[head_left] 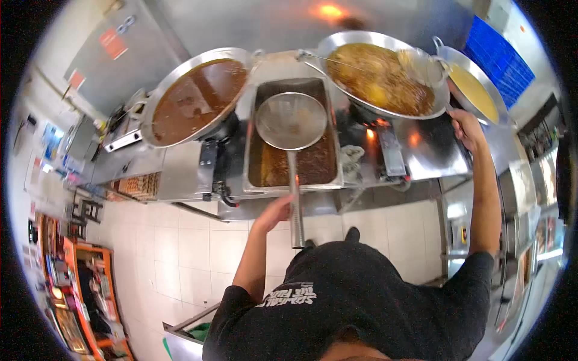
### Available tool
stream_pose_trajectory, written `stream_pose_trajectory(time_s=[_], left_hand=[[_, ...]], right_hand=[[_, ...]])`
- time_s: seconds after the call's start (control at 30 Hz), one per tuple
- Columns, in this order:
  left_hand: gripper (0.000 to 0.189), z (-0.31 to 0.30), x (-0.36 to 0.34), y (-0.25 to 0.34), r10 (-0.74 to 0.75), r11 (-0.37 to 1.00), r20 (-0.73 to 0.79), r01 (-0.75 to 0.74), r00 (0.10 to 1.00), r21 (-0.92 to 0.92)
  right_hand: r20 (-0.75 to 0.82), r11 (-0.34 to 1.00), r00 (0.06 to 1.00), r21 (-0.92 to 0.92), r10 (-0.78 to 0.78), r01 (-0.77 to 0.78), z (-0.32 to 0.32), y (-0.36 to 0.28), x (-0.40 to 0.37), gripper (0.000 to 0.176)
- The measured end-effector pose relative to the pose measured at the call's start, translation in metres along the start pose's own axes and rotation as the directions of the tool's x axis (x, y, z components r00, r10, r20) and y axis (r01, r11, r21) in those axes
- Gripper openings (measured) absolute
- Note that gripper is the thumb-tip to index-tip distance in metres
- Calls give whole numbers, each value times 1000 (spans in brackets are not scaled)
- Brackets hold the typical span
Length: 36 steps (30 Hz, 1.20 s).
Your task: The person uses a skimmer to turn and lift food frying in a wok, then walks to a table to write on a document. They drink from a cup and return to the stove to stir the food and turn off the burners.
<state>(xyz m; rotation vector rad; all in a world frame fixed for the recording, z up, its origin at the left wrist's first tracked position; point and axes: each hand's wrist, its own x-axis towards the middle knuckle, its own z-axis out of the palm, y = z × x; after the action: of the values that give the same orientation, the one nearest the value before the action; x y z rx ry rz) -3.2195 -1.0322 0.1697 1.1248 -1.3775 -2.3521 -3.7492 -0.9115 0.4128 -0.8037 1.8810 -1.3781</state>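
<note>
Left hand (274, 212) grips strainer (291, 120) over brown-liquid tray (295, 188); right hand (466, 127) clasps the food-filled wok (391, 113).

Wok of brown sauce (195, 99): left of the steel tray (256, 171)
Burner flame (369, 133): right of the tray
Tiled floor (180, 246): below the tray

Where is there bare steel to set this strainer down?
Bare counter left of the tray, below the brown-sauce wok. Another bare patch below the right wok, by the right hand gripping it. Crowded between tray and right wok: flame, cloth. The left hand holds the strainer over the tray.
</note>
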Motion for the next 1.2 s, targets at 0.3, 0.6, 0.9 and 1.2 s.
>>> stream_pose_trajectory(time_s=[0.3,0.6,0.9,1.2], left_hand=[[21,31,-28,23,215,976,-111,-216,970,-4],[27,38,-164,59,59,996,-173,-45,983,80],[29,53,-204,55,58,994,-167,-42,984,96],[34,52,-207,46,98,986,-187,-70,977,151]], right_hand=[[77,996,996,-85,43,-37,63,0,-36,13],[185,940,972,-280,-148,197,149,-20,-73,22],[252,201,686,-838,-682,508,242,34,-70,20],[505,-131,747,-855,-432,502,273,121,-25,42]])
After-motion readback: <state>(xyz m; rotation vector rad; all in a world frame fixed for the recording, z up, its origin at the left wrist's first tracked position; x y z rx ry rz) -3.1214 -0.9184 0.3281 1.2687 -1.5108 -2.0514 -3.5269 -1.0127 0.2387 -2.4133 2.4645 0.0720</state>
